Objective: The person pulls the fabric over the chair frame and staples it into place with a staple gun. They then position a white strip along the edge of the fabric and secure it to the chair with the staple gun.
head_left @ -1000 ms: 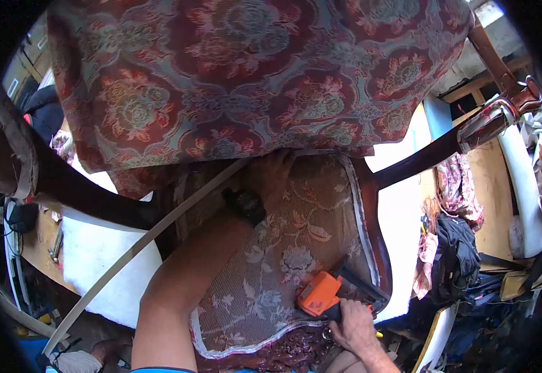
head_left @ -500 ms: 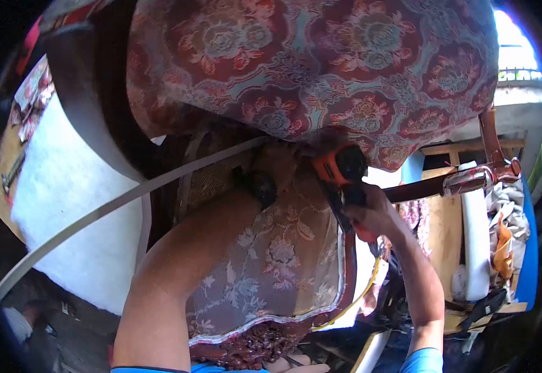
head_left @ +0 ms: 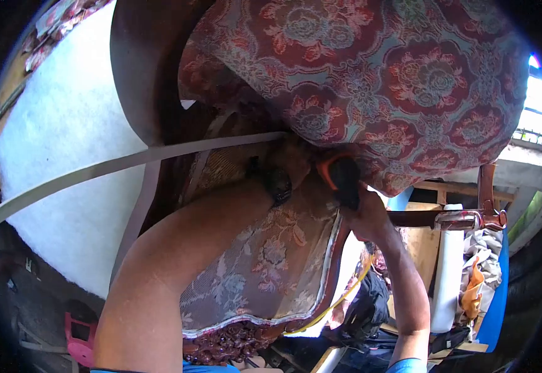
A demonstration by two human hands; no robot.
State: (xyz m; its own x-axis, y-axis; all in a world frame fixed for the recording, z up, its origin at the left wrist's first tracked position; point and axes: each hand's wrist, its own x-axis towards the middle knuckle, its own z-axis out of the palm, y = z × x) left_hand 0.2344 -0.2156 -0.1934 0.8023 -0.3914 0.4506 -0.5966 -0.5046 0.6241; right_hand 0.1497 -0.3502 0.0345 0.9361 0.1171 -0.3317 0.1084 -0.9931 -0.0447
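My right hand (head_left: 367, 214) is wrapped round an orange and black power tool (head_left: 344, 177), whose front reaches under the edge of a red and grey floral fabric (head_left: 426, 81). In the shadow beneath that fabric, my left hand (head_left: 291, 158) sits beside the end of a long pale strip (head_left: 90, 171); its fingers are hidden. A dark watch (head_left: 278, 185) is on my left wrist. Below both hands lies a floral upholstered panel (head_left: 274, 255) with white edging and a carved dark wood frame (head_left: 230, 342).
White batting (head_left: 65, 137) spreads at the left. A pink stool (head_left: 80, 339) stands at the lower left. At the right are a wooden chair arm (head_left: 460, 219), a white roll (head_left: 448, 273) and crumpled cloth (head_left: 488, 248). A yellow hose (head_left: 339, 298) runs below the tool.
The view has shifted, and the fabric and batting show in different places. The tool has turned, so more of its dark end faces me. My left hand remains under the fabric.
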